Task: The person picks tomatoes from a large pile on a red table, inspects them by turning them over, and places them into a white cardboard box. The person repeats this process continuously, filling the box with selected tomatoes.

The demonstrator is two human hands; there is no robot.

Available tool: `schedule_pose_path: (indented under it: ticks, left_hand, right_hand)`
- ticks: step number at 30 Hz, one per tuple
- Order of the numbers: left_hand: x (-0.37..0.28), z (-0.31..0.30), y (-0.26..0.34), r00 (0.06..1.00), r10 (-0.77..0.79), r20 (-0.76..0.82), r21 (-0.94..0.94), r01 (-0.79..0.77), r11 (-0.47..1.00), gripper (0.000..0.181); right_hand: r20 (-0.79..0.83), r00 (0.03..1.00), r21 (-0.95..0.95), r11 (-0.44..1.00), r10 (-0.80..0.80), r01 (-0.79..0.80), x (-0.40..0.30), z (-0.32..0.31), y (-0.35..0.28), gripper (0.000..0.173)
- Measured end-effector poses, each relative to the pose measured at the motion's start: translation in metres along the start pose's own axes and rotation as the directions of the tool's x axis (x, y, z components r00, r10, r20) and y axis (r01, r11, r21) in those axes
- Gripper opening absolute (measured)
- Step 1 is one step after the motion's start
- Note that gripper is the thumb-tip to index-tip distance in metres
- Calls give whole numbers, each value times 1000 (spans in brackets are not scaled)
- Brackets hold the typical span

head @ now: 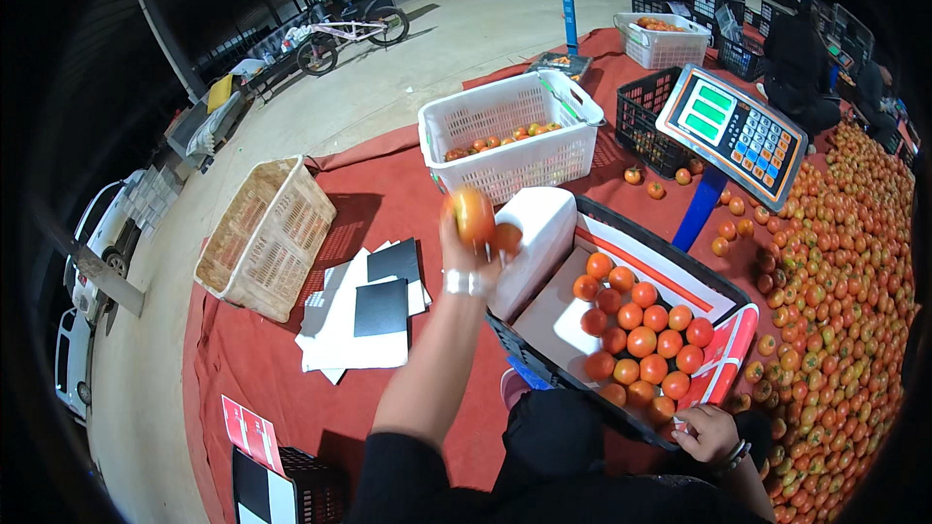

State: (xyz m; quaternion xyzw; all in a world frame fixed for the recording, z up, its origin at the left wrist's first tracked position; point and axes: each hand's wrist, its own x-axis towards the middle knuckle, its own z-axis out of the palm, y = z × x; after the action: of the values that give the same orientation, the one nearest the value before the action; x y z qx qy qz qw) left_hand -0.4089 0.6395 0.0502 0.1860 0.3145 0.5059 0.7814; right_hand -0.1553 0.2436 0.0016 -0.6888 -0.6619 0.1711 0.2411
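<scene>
My left hand [466, 251], blurred by motion, holds tomatoes [473, 215] in the air beside the left end of a black plastic crate [539, 364]. The crate is lined with cardboard and white-and-red printed sheets. Rows of red tomatoes [641, 341] fill its right part, and bare brown liner shows at its left. At the crate's near right corner is my right hand [705, 433], its fingers bent at the rim by a small whitish piece; whether it grips that piece I cannot tell. A digital scale display [732, 135] on a blue post stands just behind the crate.
A large tomato pile [844, 320] covers the right side. White baskets [510, 167] with tomatoes and an empty black crate [644, 116] stand beyond. At left are a tipped, stained basket [269, 240] and sheets [357, 349] on red cloth. People [797, 58] crouch at upper right.
</scene>
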Motion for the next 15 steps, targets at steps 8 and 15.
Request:
schedule_pose_path:
  ticks: [8,15]
  left_hand:
    - [73,-2,25,946,299,-127,-539,-319,780,53]
    - [-121,-271,-100,929,-43,-368,-298,-74,952,47]
  right_hand:
    - [-66,997,30,998,50,-48,1,7,13,26]
    - [-50,999,-16,1000,-8,7,-3,5,14,27]
